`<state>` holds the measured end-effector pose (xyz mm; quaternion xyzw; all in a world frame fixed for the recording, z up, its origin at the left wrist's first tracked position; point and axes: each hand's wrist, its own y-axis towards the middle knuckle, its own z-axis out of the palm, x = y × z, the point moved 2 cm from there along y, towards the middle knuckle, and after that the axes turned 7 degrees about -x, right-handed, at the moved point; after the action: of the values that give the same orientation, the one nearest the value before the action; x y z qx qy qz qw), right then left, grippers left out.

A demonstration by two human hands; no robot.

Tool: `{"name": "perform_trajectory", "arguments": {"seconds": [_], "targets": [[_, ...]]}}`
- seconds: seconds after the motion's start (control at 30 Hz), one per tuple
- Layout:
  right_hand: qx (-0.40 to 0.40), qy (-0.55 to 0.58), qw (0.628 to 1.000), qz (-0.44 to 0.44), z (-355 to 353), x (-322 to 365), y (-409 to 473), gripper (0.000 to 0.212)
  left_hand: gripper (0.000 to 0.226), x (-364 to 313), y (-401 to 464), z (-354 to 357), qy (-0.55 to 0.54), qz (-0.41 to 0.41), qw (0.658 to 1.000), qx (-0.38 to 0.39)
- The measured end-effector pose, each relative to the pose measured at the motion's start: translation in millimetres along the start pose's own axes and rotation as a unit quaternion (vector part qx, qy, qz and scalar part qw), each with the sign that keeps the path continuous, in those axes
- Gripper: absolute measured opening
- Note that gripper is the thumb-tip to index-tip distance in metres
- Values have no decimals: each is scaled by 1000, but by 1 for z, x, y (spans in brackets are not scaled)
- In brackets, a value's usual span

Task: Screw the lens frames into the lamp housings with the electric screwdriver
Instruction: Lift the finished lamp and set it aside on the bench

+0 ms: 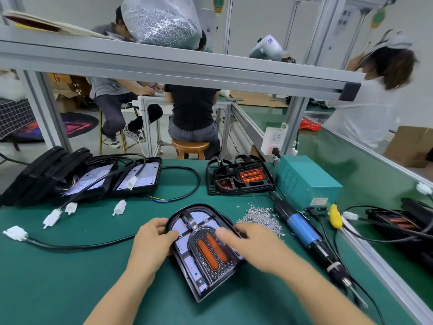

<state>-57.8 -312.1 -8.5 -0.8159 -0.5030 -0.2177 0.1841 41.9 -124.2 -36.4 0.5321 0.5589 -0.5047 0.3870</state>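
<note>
A: On the green mat, the left hand [153,238] grips the housing [187,273] edge to keep it steady.

B: And the right hand [251,242]?

A: It is blurred; its fingers seem spread flat, pressing the frame [209,250] into the housing. The screwdriver [309,238] and screws [260,218] lie just right, untouched.

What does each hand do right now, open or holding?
Left hand: grips the left edge of the lamp housing.
Right hand: blurred, over the housing's right side; open or holding cannot be told.

Lamp housing [203,252] sits centre — screws [261,218] then screwdriver [309,240] rightward (stacked housings [77,177] back-left).
</note>
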Motion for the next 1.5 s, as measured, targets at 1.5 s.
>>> {"name": "perform_trajectory", "arguments": {"seconds": [1.5], "targets": [[-47, 662, 748, 28, 6, -6, -2, 43, 24, -15, -13, -79, 108, 241, 962, -74]]}}
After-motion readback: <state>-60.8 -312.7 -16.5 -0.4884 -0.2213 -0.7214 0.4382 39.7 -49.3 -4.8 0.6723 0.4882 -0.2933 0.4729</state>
